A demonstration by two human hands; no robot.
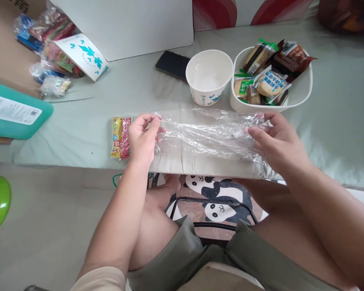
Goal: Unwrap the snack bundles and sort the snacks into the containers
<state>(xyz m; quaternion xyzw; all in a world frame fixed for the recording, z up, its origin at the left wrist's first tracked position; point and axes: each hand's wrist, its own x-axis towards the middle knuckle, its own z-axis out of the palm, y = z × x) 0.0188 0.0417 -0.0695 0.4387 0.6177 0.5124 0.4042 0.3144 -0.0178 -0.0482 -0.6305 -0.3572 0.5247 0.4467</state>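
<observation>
A clear plastic bag (pixel 204 133) is stretched sideways between my two hands, above the front edge of the covered table. My left hand (pixel 143 137) pinches its left end between thumb and fingers. At the other end, my right hand (pixel 279 139) grips the crinkled plastic, fingers closed. Beside my left hand lie small snack packets (pixel 120 137) in yellow and red wrappers, partly hidden by that hand. Just beyond the bag stands a white paper bowl (pixel 209 76) with a blue leaf print. To its right is a white tub (pixel 301 91) holding several wrapped snacks (pixel 269 83).
A black phone (pixel 172 64) lies behind the bowl. White box panels (pixel 133 24) rise at the back. At left are a paper cup (pixel 81 56) on its side with wrapped snacks, and a teal box (pixel 24 109). A panda mat (pixel 221 194) lies below the table.
</observation>
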